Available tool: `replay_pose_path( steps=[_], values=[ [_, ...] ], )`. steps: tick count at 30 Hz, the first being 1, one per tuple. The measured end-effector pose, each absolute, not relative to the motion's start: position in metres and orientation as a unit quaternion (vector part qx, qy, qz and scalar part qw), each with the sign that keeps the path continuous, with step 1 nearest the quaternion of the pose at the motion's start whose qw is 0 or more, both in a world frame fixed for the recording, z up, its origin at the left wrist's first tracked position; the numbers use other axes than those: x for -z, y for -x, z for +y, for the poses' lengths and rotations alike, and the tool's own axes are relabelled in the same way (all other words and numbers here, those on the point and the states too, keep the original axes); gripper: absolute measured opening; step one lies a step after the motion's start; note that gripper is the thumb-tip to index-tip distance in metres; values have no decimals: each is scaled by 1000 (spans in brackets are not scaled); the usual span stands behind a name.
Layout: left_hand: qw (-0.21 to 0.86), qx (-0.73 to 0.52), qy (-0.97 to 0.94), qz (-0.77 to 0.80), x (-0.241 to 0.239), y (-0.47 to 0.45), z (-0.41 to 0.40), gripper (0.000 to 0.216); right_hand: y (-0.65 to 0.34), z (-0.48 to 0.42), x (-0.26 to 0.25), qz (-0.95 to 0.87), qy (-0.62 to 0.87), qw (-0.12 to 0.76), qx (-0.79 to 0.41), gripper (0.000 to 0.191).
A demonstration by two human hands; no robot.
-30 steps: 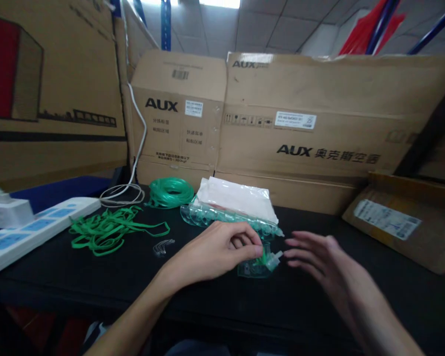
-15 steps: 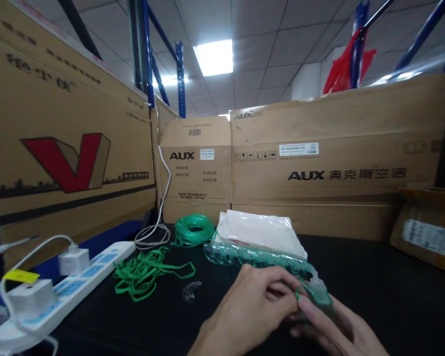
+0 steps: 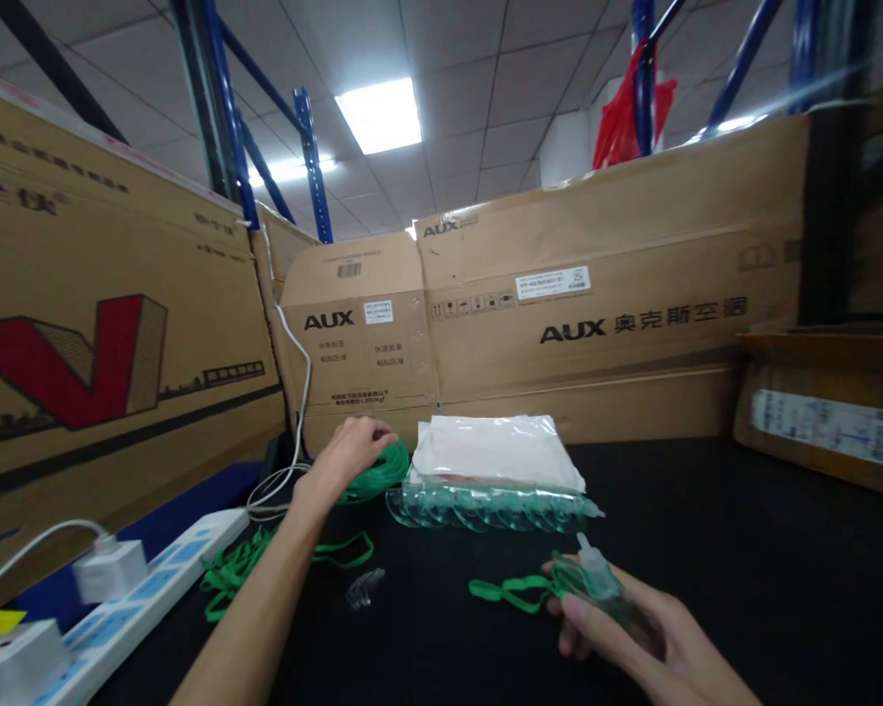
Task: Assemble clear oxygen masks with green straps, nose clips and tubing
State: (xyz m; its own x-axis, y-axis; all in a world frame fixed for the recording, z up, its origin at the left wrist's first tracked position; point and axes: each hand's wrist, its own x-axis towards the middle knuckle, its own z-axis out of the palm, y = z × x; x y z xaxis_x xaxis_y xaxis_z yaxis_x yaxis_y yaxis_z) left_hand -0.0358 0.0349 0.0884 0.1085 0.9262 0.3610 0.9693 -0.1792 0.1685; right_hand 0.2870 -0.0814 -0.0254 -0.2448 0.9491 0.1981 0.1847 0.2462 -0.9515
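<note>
My right hand [image 3: 633,628] grips a clear green oxygen mask [image 3: 599,579] with a whitish connector pointing up. A green elastic strap [image 3: 519,591] hangs from the mask toward the left. My left hand [image 3: 353,453] reaches over the coil of green tubing [image 3: 387,476] at the back, its fingers curled together onto it; the fingertips are partly hidden. Beside the coil, a row of nested green masks [image 3: 486,508] lies in front of a stack of white plastic bags [image 3: 493,446].
Left of my forearm lies a heap of green elastic straps [image 3: 239,569]. Small clear pieces [image 3: 364,588] rest on the black table. A white power strip [image 3: 154,579] with plugs runs along the left. Cardboard boxes [image 3: 618,294] wall the back; another box [image 3: 824,412] stands at right.
My left hand has left the mask and moved up and left to the tubing coil. My right hand keeps the mask, its strap now hanging out. The view has shifted right.
</note>
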Motion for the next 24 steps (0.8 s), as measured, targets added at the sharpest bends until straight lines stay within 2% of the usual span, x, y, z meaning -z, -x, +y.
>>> replay_pose_path(
  steps=[2,6,12,19,24],
  values=[
    [48,150,734,-661,-71,42,55,25,-286,-82,24,-660,429,435,-438,50],
    [45,85,727,-680,-37,51,76,32,-286,-80,27,-666,410,422,-459,48],
    [37,51,730,-680,-25,64,87,36,-288,-77,30,-670,382,427,-472,44],
    [35,136,743,-654,-33,70,81,22,-290,-79,30,-673,390,413,-474,45],
    [43,245,730,-637,-39,69,77,31,-289,-80,28,-671,390,413,-476,46]
  ],
)
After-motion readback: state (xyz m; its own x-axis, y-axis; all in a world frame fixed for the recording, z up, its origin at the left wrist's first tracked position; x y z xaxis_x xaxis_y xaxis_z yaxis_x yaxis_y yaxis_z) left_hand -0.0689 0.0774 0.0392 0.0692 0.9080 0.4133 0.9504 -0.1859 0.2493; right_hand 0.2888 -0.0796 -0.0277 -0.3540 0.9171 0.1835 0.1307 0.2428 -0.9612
